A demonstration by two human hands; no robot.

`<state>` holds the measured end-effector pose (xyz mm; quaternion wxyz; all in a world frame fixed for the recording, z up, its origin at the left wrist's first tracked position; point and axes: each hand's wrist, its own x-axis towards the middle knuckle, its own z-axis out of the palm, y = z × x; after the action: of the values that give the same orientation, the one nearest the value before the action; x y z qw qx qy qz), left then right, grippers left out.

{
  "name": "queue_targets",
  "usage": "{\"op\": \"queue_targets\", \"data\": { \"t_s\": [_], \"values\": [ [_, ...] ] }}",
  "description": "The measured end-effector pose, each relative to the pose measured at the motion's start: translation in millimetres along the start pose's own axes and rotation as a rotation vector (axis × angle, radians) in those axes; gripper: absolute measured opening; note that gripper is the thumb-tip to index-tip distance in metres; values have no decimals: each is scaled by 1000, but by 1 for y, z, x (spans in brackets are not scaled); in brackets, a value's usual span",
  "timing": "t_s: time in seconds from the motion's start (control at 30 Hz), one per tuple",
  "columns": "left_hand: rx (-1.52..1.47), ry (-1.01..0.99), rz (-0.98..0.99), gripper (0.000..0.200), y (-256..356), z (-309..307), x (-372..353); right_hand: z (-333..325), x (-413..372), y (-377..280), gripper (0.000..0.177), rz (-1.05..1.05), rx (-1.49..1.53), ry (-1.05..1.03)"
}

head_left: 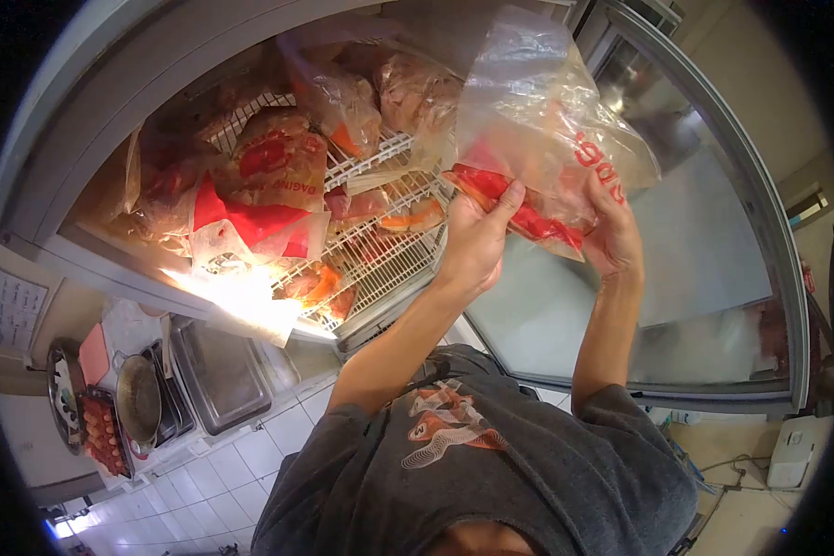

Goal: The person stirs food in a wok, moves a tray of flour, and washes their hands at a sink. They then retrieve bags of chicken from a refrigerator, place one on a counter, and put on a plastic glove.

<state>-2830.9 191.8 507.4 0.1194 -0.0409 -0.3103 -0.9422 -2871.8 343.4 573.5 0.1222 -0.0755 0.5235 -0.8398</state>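
A clear plastic bag (519,111) with red lettering and a red band along its lower edge hangs between my two hands. My left hand (477,236) has its thumb and fingers closed on the bag's red lower edge. On the bag's right side, my right hand (613,227) grips the plastic near the lettering. What the bag holds is hard to make out. Beside it, in the open fridge, a bag with red print (283,171) and other bags of food (338,107) rest on white wire shelves (380,269).
The glass fridge door (695,269) stands open at the right. At the lower left are a round pan (139,398), a metal tray with a lid (218,371) and a tray of eggs (102,431). Tiled floor (222,473) shows below. A white device (791,452) is at the lower right.
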Motion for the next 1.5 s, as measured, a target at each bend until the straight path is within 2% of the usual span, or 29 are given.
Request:
{"op": "queue_targets", "data": {
  "t_s": [0.1,0.17,0.27,0.37,0.4,0.5,0.53,0.6,0.7,0.73,0.8,0.83,0.9,0.97,1.07,1.17,1.23,1.3,1.4,1.5],
  "values": [
    [0,14,-30,21,5,-2,1,-12,7,1,32,14,-240,55],
    [37,11,-30,21,12,-1,1,-7,8,2,29,-7,-199,34],
    [-123,-17,1,24,18,-5,1,-11,15,7,30,-63,-177,0],
    [74,99,67,28,10,-3,8,-14,9,8,29,-57,-73,-95],
    [107,30,43,30,13,-1,14,-11,8,6,28,-44,-24,-133],
    [232,41,-39,37,16,12,29,5,13,4,31,-140,-257,-53],
    [259,-48,11,39,18,12,39,10,15,4,31,-164,-300,-14],
    [304,23,-85,42,30,13,34,18,34,6,27,-195,-280,94],
    [400,152,-142,45,26,5,21,18,74,20,24,-250,-220,100],
    [438,204,-154,46,19,-2,9,33,81,23,21,-300,-251,150],
    [504,120,-172,46,8,-13,-12,70,99,28,15,-404,-312,243],
    [535,79,-180,45,5,-18,-20,74,115,26,14,-824,-856,268],
    [548,51,-64,44,-4,-24,-32,88,148,32,15,-1201,-1178,302],
    [579,41,-1,43,-3,-26,-37,112,180,52,18,-1113,-720,345],
    [662,52,21,42,8,-24,-50,124,211,43,28,-704,-1096,318],
    [786,24,105,35,30,-22,-63,106,179,35,40,-701,-1200,306],
    [861,18,161,30,42,-25,-73,93,125,41,60,-790,-921,263],
    [889,44,217,26,50,-33,-82,72,104,47,60,-1046,-1049,-82],
    [914,52,252,22,50,-39,-88,78,98,52,61,-1257,-1473,-342],
    [893,7,218,20,44,-33,-95,89,122,58,56,-1159,-1470,-406]
  ]
}}
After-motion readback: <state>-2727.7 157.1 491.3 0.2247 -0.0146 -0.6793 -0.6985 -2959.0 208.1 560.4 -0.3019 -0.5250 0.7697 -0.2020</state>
